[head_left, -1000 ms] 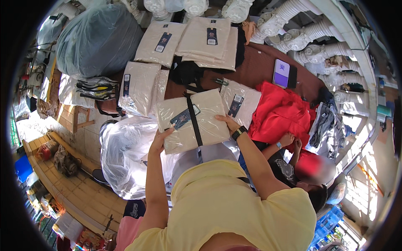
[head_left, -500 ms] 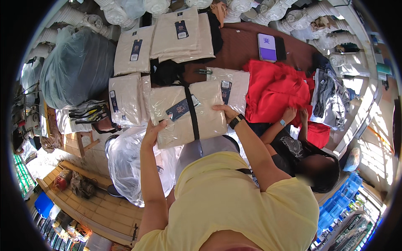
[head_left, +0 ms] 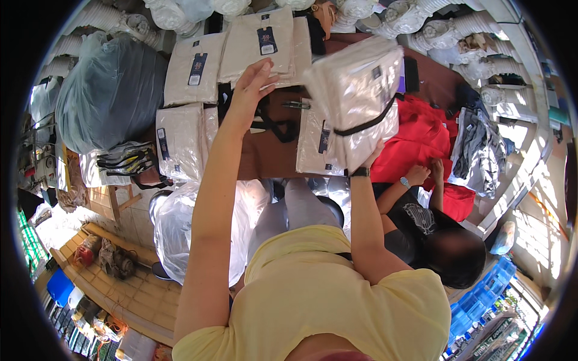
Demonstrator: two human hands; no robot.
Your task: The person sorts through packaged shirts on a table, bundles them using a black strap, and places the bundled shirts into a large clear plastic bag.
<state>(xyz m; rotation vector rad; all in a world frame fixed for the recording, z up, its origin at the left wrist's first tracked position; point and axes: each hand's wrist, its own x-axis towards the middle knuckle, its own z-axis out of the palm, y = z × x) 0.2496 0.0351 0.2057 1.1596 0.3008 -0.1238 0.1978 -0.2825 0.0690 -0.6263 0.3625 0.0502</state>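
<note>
Beyond both hands' fingers, ornate white balusters [head_left: 432,36] line the far side of a brown tabletop [head_left: 259,156]. The left hand [head_left: 250,93] has its fingers loosely spread over glossy, plastic-wrapped beige packs [head_left: 248,51]; contact is unclear. The right hand [head_left: 372,156] clutches the near end of a black-strapped, blurred beige bundle [head_left: 349,84], its fingers partly hidden. Rightward of them lies rumpled red fabric [head_left: 415,135]; beyond, the bundle mostly covers a purple object [head_left: 402,79].
</note>
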